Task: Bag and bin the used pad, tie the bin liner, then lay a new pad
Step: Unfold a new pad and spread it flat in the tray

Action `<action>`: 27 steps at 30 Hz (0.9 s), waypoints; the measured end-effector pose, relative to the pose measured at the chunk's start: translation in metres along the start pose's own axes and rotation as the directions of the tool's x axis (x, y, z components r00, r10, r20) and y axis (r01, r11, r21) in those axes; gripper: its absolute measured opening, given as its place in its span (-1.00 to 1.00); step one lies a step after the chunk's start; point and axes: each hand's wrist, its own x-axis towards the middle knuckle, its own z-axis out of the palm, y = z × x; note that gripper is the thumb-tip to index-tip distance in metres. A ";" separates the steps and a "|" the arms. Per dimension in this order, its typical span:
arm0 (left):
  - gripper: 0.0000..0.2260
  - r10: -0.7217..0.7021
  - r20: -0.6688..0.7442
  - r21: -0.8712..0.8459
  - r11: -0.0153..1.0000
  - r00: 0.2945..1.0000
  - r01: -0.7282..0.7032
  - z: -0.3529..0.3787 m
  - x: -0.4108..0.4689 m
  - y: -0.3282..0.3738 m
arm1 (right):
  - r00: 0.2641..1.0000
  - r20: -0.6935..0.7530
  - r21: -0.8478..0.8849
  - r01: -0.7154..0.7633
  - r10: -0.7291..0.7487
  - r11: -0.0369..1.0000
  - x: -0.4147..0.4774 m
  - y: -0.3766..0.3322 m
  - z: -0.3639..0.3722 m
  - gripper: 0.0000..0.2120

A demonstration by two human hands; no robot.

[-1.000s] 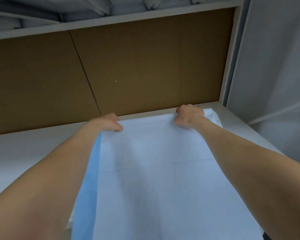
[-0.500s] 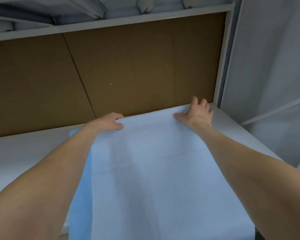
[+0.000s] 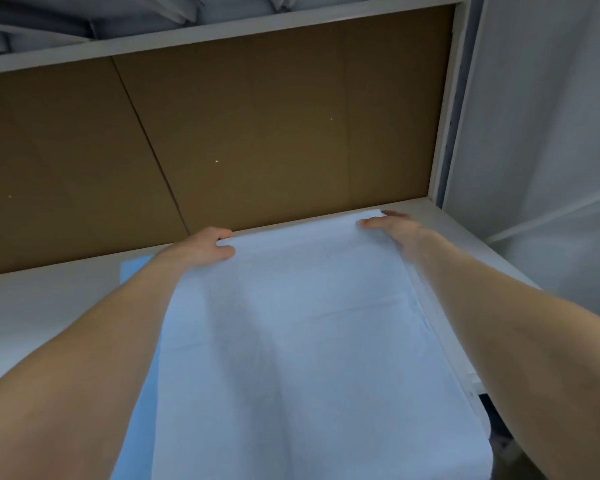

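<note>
Dim, cool and even, with no glare, a soft grey shadow down the middle of the pad (image 3: 291,341), slight softness throughout, motion blur on the right hand (image 3: 392,226), and wide-angle bowing towards the edges.

The pale blue papery pad (image 3: 291,341) is looking soft and matt, the brown fibreboard panel (image 3: 257,133) behind it dull.

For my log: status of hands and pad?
Left hand grips far corner of pale blue rectangular pad. Right hand flat on other far corner. No obstacle seen.
</note>
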 end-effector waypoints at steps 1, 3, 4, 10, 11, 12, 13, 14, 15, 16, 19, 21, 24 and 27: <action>-0.93 -0.010 -0.008 0.009 1.000 1.000 0.010 0.001 0.001 -0.001 | 1.000 0.007 -0.013 -0.008 0.008 1.000 0.001 0.000 0.001 -0.29; -0.92 -0.037 -0.030 0.029 0.999 0.999 0.038 0.003 0.004 -0.003 | 0.999 -0.027 -0.050 -0.027 0.026 0.998 0.004 -0.001 0.004 -0.38; -0.88 -0.054 -0.044 0.041 0.998 0.998 0.056 0.005 0.006 -0.003 | 0.999 -0.043 -0.069 -0.023 0.021 0.997 0.006 -0.001 0.005 -0.42; -0.72 -0.136 -0.050 0.048 0.989 0.989 0.138 0.016 0.014 -0.002 | 0.999 -0.054 0.037 0.011 -0.009 0.999 0.009 0.006 0.004 -0.52; -0.73 -0.149 -0.062 0.035 0.988 0.987 0.151 0.016 0.015 -0.002 | 0.999 -0.038 0.076 0.018 -0.015 0.997 0.010 0.008 0.002 -0.42; -0.74 -0.158 -0.082 0.026 0.987 0.984 0.161 0.016 0.016 -0.001 | 1.000 0.001 0.099 0.011 -0.011 0.995 0.012 0.009 -0.001 -0.30; -0.78 -0.166 -0.108 0.023 0.985 0.980 0.169 0.015 0.016 0.000 | 0.998 0.058 0.125 -0.001 -0.007 0.992 0.012 0.010 -0.003 -0.22; -0.83 -0.170 -0.135 0.028 0.984 0.976 0.175 0.014 0.017 0.000 | 0.992 0.123 0.148 -0.015 -0.003 0.989 0.013 0.011 -0.004 -0.20; -0.88 -0.176 -0.158 0.040 0.982 0.972 0.184 0.014 0.017 0.001 | 0.985 0.173 0.173 -0.034 0.004 0.984 0.014 0.010 -0.004 -0.22; -0.92 -0.179 -0.183 0.063 0.979 0.967 0.193 0.015 0.017 0.001 | 0.980 0.200 0.185 -0.043 0.005 0.982 0.017 0.011 -0.004 -0.28; -0.92 -0.185 -0.238 0.125 0.968 0.953 0.219 0.018 0.019 0.002 | 0.970 0.242 0.173 -0.062 0.018 0.983 0.020 0.012 -0.004 -0.41; -0.91 -0.203 -0.242 0.138 0.961 0.949 0.241 0.019 0.022 0.001 | 0.963 0.265 0.111 -0.080 0.048 0.991 0.023 0.016 -0.004 -0.31; -0.90 -0.204 -0.244 0.138 0.960 0.948 0.242 0.021 0.023 0.001 | 0.956 0.285 0.018 -0.080 0.071 0.997 0.019 0.021 -0.005 -0.55; -0.72 -0.196 -0.250 0.218 0.943 0.948 0.253 0.024 0.022 0.008 | 0.974 0.191 -0.072 -0.109 0.120 0.991 0.022 0.024 -0.004 -0.54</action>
